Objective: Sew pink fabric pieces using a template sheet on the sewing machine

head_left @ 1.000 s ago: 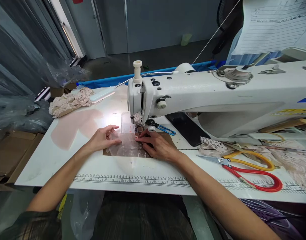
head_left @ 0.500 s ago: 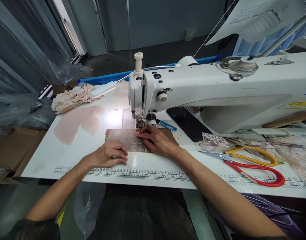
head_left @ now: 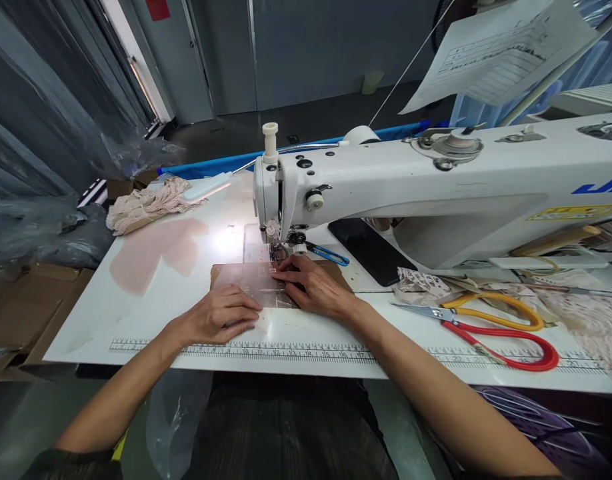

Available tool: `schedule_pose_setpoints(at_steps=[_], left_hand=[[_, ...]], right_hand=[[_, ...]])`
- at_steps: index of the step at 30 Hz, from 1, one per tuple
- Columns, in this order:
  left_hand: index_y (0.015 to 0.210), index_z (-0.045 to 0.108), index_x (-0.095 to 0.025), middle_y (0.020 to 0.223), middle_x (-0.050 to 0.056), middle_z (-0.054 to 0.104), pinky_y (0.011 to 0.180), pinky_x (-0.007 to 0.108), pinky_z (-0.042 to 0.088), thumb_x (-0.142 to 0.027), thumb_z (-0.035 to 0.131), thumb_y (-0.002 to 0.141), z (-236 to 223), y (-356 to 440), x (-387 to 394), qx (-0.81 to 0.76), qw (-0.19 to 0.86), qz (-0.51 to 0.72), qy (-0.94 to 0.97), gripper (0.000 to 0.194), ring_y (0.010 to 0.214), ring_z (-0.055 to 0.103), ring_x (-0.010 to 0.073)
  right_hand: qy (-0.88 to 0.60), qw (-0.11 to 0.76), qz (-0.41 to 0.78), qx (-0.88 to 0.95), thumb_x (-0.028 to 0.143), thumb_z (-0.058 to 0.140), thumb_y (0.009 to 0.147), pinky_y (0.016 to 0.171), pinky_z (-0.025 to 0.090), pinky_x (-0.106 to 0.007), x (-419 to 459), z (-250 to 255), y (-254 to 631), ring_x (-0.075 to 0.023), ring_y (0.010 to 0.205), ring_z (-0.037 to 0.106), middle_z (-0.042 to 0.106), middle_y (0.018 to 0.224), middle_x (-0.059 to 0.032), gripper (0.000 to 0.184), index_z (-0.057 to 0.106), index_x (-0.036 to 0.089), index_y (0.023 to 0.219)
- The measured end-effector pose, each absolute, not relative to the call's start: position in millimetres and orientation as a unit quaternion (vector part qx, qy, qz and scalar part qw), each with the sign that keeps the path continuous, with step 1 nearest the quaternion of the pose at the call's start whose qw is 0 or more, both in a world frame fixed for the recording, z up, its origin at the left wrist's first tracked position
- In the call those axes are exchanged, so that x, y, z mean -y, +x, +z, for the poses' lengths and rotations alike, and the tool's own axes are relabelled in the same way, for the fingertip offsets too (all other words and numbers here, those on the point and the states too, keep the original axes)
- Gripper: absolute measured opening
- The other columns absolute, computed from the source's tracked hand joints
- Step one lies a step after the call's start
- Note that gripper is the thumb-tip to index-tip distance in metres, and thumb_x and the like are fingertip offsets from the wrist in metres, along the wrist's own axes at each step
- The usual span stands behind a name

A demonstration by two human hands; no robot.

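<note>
A piece of sheer pale pink fabric (head_left: 243,275) lies over a brown board (head_left: 336,272) in front of the needle of a white sewing machine (head_left: 346,180). My left hand (head_left: 220,313) grips the fabric near its front edge, fingers bent and close together. On the right side, my right hand (head_left: 313,283) holds the fabric just before the presser foot (head_left: 275,252). Under its index fingertip shows a small red and white tag (head_left: 273,271). What lies beneath the fingers is hidden.
Blue thread snips (head_left: 329,253) and a black phone (head_left: 371,250) lie under the machine arm. Scissors with red and yellow handles (head_left: 496,327) rest at right beside lace trim (head_left: 581,313). Pink cut pieces (head_left: 153,253) and bundled lace (head_left: 146,205) are at left. A printed ruler (head_left: 306,351) runs along the front edge.
The view has shifted slightly, so the machine appears further left and lower. Both hands stay at nearly the same place on the fabric, the left one slightly further right.
</note>
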State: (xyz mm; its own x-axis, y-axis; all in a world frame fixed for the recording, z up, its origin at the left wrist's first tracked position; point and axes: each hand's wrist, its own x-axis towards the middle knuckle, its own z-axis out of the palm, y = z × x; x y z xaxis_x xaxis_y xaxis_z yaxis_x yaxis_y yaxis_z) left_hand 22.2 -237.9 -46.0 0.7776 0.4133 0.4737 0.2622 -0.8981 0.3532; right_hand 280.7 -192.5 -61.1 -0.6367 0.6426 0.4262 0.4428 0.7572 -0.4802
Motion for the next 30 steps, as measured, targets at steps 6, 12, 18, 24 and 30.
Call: schedule_pose_setpoints(at_steps=[6,12,18,24,30], left_hand=[[0.100,0.065,-0.017,0.100,0.010,0.072,0.073,0.034,0.053,-0.012,0.064,0.085,-43.6,27.3,240.8,-0.159,0.079,0.284,0.942,0.016,0.085,0.065,0.0197],[0.091,0.064,-0.016,0.099,0.011,0.072,0.065,0.032,0.049,-0.012,0.060,0.087,-41.4,30.1,239.7,-0.179,0.044,0.297,0.937,0.008,0.077,0.065,0.0179],[0.089,0.066,-0.018,0.096,0.010,0.073,0.068,0.033,0.050,-0.014,0.056,0.089,-42.1,29.5,240.0,-0.188,0.051,0.290,0.937,0.010,0.080,0.066,0.0182],[0.088,0.066,-0.018,0.094,0.009,0.073,0.070,0.035,0.051,-0.013,0.058,0.087,-45.9,28.7,240.4,-0.182,0.062,0.295,0.936,0.009,0.080,0.067,0.0192],[0.083,0.067,-0.019,0.090,0.009,0.074,0.071,0.035,0.052,-0.015,0.056,0.087,-46.4,29.4,241.3,-0.197,0.074,0.290,0.934,0.012,0.077,0.068,0.0186]], right_hand=[[-0.312,0.272,0.173,0.893,0.013,0.049,0.086,0.093,0.054,-0.046,190.9,-60.2,281.2,-0.0247,0.107,0.057,0.060,0.113,-0.0114,0.037,0.069,0.021,0.117],[-0.317,0.283,0.209,0.881,0.013,0.048,0.086,0.095,0.053,-0.044,188.2,-59.4,283.9,-0.0228,0.104,0.060,0.062,0.115,-0.0106,0.038,0.069,0.021,0.117],[-0.319,0.286,0.213,0.878,0.012,0.050,0.085,0.093,0.053,-0.045,187.7,-60.3,284.9,-0.0229,0.102,0.061,0.062,0.112,-0.0091,0.037,0.071,0.025,0.114],[-0.319,0.290,0.192,0.882,0.011,0.050,0.085,0.094,0.053,-0.043,190.3,-60.2,282.7,-0.0225,0.103,0.060,0.060,0.111,-0.0103,0.036,0.073,0.023,0.110],[-0.356,0.300,0.198,0.863,0.014,0.050,0.085,0.087,0.055,-0.039,189.9,-56.9,281.4,-0.0206,0.095,0.064,0.065,0.110,-0.0071,0.036,0.072,0.024,0.111]])
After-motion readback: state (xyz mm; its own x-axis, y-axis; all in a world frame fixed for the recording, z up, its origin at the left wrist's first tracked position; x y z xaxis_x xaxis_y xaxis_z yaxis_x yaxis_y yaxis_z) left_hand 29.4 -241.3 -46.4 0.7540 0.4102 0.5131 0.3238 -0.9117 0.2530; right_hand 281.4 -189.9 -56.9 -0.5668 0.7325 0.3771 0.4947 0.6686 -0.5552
